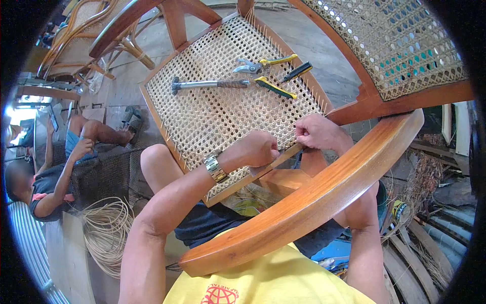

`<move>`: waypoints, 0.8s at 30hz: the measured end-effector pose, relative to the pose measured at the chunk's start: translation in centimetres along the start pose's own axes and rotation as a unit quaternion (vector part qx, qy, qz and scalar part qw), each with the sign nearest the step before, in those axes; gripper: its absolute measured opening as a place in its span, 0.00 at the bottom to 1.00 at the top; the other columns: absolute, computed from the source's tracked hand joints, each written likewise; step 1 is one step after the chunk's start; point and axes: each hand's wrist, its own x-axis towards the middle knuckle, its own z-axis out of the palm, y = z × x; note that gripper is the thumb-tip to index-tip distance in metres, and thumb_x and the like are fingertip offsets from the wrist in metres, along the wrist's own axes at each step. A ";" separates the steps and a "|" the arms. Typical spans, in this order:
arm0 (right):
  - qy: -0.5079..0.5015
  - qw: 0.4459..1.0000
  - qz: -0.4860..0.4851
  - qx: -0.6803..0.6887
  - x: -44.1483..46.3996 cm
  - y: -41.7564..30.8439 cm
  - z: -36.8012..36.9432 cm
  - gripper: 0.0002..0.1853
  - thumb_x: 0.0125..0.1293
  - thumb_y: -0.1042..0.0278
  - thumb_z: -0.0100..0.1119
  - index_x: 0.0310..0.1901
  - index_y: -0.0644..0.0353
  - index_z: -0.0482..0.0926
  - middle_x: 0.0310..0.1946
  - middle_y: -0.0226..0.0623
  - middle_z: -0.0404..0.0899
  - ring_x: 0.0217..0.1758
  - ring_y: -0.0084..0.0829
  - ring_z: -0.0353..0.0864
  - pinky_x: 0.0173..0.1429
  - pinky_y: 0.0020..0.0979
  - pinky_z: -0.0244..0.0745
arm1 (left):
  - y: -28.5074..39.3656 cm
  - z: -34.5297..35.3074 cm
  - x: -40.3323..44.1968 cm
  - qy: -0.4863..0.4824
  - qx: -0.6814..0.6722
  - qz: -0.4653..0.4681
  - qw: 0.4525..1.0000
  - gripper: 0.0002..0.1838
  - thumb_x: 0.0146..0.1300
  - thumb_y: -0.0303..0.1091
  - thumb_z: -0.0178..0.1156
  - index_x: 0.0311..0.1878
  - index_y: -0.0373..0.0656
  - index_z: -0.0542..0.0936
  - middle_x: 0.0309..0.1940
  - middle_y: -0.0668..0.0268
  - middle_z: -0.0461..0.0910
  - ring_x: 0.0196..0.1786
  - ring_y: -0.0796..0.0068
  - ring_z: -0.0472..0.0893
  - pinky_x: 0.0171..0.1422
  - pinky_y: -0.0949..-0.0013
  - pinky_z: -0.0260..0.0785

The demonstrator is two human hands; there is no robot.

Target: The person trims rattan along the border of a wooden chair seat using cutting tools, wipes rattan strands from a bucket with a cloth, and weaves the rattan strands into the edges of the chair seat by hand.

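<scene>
A woven cane seat (202, 121) in a wooden chair frame lies in front of me, with thin pegs standing along its edges. My left hand (255, 149), a metal watch on its wrist, is closed at the seat's near rail (243, 183). Close by, my right hand (321, 133) is closed with its fingertips pinched at the seat's near right edge. Whatever the fingers hold is hidden or too thin to make out. On the cane lie a hammer (210, 85), yellow-handled pruning shears (263, 68) and a black-handled tool (297, 72).
A curved wooden armrest (314, 190) crosses above my lap and right forearm. The caned backrest (400, 45) rises at the right. To the left, a seated person (55, 187) holds a phone near a coil of cane (109, 233). Rattan furniture (96, 40) stands behind.
</scene>
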 end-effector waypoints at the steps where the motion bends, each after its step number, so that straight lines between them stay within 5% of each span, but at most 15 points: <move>1: -0.002 1.000 0.001 0.003 0.0 0.0 0.0 0.08 0.56 0.69 0.68 0.30 0.63 0.81 0.26 0.45 0.82 0.30 0.42 0.83 0.37 0.40 0.76 | 0.2 -0.2 -0.1 0.001 0.006 0.004 1.000 0.14 0.64 0.41 0.64 0.41 0.39 0.87 0.35 0.48 0.86 0.40 0.49 0.86 0.48 0.54 0.78; 18: -0.016 0.999 0.038 -0.028 0.2 0.1 0.3 0.06 0.57 0.67 0.63 0.33 0.60 0.84 0.32 0.47 0.85 0.39 0.50 0.85 0.47 0.47 0.79 | 0.4 -0.9 2.0 -0.063 0.013 -0.058 0.996 0.16 0.65 0.41 0.61 0.41 0.37 0.86 0.34 0.47 0.86 0.37 0.51 0.87 0.45 0.54 0.78; 24: -0.016 0.998 0.036 -0.043 0.2 0.1 0.4 0.07 0.58 0.66 0.65 0.34 0.60 0.84 0.32 0.47 0.85 0.41 0.49 0.85 0.49 0.47 0.79 | -0.9 -1.8 3.4 -0.131 0.087 0.059 0.986 0.17 0.66 0.42 0.61 0.37 0.35 0.85 0.22 0.54 0.84 0.25 0.66 0.84 0.32 0.60 0.76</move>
